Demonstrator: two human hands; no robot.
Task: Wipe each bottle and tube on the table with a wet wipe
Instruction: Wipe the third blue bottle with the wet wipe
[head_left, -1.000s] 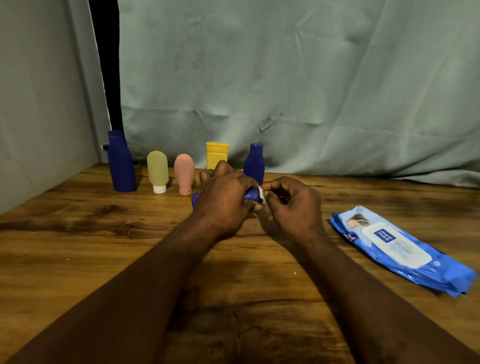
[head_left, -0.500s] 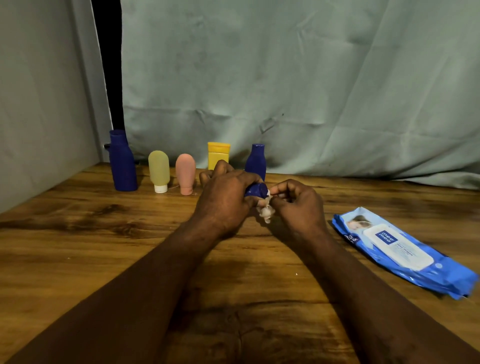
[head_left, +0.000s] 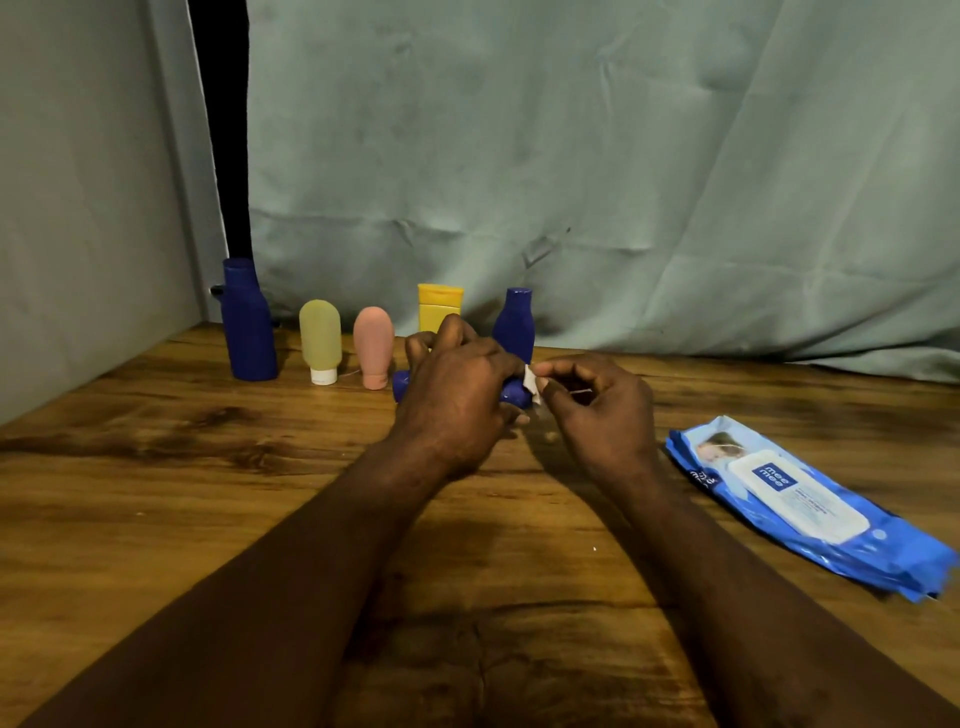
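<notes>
Blue bottle (head_left: 515, 393): lying sideways in your hands, low over the table (head_left: 156, 467), in front of the back row.
Left hand (head_left: 457, 400): fingers curled round the bottle's middle.
Right hand (head_left: 597, 410): pinching a small white wipe (head_left: 531, 376) at the bottle's end.
Handling: likely light, stiff, smooth plastic that turns slippery when wet. Grip it mid-body, clear of the wiped end.

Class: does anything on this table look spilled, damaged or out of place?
Nothing stands out. The wipes pack lies flat; the left hand holds a blue bottle sideways, the right hand pinches a wipe at its end.
</notes>
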